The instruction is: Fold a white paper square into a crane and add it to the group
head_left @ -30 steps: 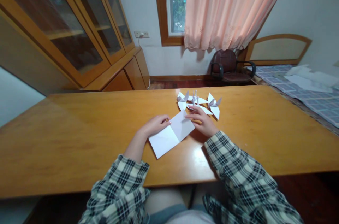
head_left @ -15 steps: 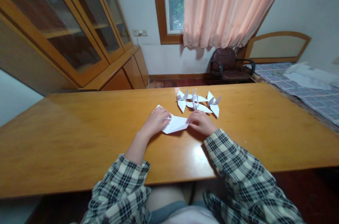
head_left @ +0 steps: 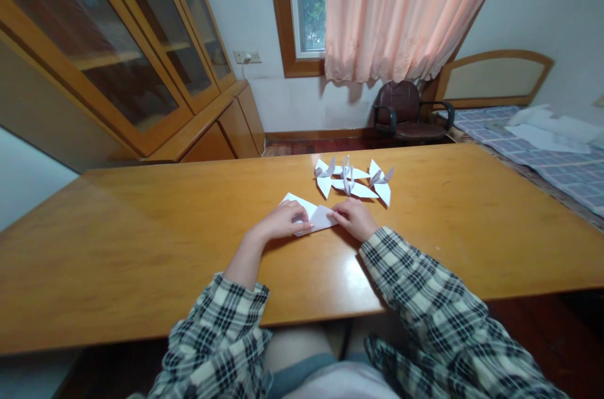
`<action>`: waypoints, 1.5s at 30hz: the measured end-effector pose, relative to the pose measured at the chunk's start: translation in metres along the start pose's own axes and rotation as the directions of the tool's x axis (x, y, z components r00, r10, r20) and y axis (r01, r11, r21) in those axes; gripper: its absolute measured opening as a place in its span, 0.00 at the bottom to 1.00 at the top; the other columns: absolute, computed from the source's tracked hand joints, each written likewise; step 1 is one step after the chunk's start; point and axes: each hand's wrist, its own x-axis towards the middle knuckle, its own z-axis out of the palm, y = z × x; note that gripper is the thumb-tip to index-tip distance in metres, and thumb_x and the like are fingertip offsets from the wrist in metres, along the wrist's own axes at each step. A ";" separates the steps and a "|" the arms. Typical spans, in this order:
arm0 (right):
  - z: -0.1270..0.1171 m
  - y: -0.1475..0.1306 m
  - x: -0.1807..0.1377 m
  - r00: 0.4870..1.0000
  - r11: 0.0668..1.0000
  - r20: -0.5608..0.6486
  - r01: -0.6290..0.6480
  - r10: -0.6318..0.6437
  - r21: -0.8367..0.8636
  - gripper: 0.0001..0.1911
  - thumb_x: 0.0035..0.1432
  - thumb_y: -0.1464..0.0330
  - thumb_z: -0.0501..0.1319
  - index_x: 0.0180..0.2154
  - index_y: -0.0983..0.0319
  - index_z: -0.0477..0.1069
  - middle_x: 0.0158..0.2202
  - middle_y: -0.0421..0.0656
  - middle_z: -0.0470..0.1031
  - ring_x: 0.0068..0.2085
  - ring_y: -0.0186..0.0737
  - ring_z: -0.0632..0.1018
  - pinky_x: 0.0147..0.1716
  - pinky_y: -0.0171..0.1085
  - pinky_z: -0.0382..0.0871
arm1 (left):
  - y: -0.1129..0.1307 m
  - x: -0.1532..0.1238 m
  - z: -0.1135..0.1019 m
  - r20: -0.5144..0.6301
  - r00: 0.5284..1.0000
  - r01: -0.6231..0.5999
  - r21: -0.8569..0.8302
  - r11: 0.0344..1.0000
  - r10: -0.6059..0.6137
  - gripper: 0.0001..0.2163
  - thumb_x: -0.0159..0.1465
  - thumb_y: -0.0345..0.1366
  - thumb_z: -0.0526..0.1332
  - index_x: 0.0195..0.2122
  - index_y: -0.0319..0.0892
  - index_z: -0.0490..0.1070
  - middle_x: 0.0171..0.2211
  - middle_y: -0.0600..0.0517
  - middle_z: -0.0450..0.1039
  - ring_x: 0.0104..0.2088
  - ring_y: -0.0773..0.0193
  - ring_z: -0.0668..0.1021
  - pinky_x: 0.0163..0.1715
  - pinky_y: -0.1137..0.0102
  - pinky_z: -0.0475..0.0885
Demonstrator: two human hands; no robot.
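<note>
A partly folded sheet of white paper (head_left: 321, 217) lies on the wooden table (head_left: 141, 248) in front of me. My left hand (head_left: 286, 221) rests over its left part, fingers curled and thumb pressed on the paper near the lower edge. With thumb and fingertips, my right hand (head_left: 355, 218) pinches the paper's right end, where a flap is turned over. Just beyond the hands stand several white paper cranes, among them a left crane (head_left: 324, 177), a front crane (head_left: 353, 188) and a right crane (head_left: 380, 181).
Behind the table is a brown office chair (head_left: 401, 111) below a pink curtain (head_left: 406, 15). A glass-fronted wooden cabinet (head_left: 184, 100) stands at the left. To the right is a bed (head_left: 491, 128) with a checked cover and white sheets on it.
The paper's right part has been folded over to the left, so a flap now shows. My left hand has shifted slightly right, its thumb now lower on the paper.
</note>
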 end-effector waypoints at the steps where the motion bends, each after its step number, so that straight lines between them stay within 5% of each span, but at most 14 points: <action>1: 0.001 -0.001 0.000 1.000 1.000 0.001 -0.008 0.008 -0.002 0.13 0.61 0.62 0.57 0.34 0.62 0.77 0.29 0.44 0.77 0.33 0.39 0.72 0.36 0.38 0.61 | -0.001 0.000 0.002 -0.014 1.000 -0.003 0.002 1.000 0.003 0.15 0.58 0.50 0.60 0.34 0.42 0.74 0.39 0.47 0.72 0.43 0.57 0.71 0.45 0.65 0.65; 7: 0.005 -0.001 -0.002 0.999 0.999 -0.024 -0.033 0.032 -0.023 0.15 0.59 0.65 0.60 0.47 0.61 0.73 0.32 0.45 0.76 0.37 0.42 0.73 0.38 0.39 0.64 | -0.005 0.004 0.010 -0.078 0.997 -0.020 0.018 1.000 0.021 0.11 0.58 0.45 0.61 0.34 0.43 0.72 0.38 0.48 0.71 0.42 0.56 0.71 0.42 0.64 0.66; 15: 0.004 0.004 -0.002 1.000 0.997 -0.006 -0.013 0.012 -0.077 0.12 0.57 0.65 0.62 0.43 0.61 0.75 0.34 0.45 0.72 0.39 0.41 0.72 0.40 0.38 0.65 | -0.002 0.006 0.015 -0.106 0.994 -0.020 0.011 1.000 0.021 0.21 0.55 0.38 0.63 0.51 0.45 0.65 0.42 0.49 0.70 0.44 0.55 0.71 0.46 0.62 0.65; 20: 0.003 0.004 -0.002 0.999 0.997 0.045 -0.015 0.019 -0.072 0.11 0.58 0.66 0.61 0.42 0.61 0.76 0.33 0.45 0.72 0.39 0.40 0.72 0.40 0.38 0.64 | 0.003 0.004 0.014 -0.034 0.997 -0.067 0.101 0.993 0.071 0.13 0.60 0.40 0.60 0.46 0.50 0.71 0.45 0.49 0.66 0.48 0.55 0.69 0.51 0.61 0.62; 27: 0.001 0.003 -0.002 0.997 0.997 0.025 -0.071 0.071 0.005 0.09 0.59 0.67 0.59 0.38 0.62 0.77 0.32 0.45 0.73 0.37 0.39 0.73 0.40 0.37 0.65 | 0.009 0.002 0.016 -0.039 0.999 -0.012 0.151 0.988 0.019 0.25 0.51 0.53 0.66 0.48 0.50 0.69 0.47 0.48 0.64 0.49 0.51 0.67 0.51 0.59 0.61; 39: 0.000 0.004 0.001 0.982 0.976 -0.072 -0.164 0.176 0.144 0.15 0.64 0.64 0.52 0.39 0.62 0.76 0.38 0.47 0.78 0.39 0.43 0.77 0.40 0.40 0.68 | 0.016 0.000 0.006 -0.085 0.992 -0.074 0.161 0.984 0.088 0.14 0.59 0.46 0.60 0.43 0.47 0.74 0.42 0.47 0.73 0.44 0.55 0.72 0.44 0.64 0.65; 45: -0.007 0.006 0.003 0.943 0.948 -0.229 -0.179 0.241 0.263 0.19 0.65 0.59 0.49 0.38 0.61 0.75 0.36 0.46 0.78 0.39 0.43 0.77 0.42 0.40 0.67 | 0.014 -0.004 -0.004 -0.184 0.983 0.067 0.194 0.979 -0.031 0.13 0.62 0.41 0.53 0.30 0.46 0.76 0.29 0.47 0.76 0.31 0.57 0.74 0.32 0.66 0.64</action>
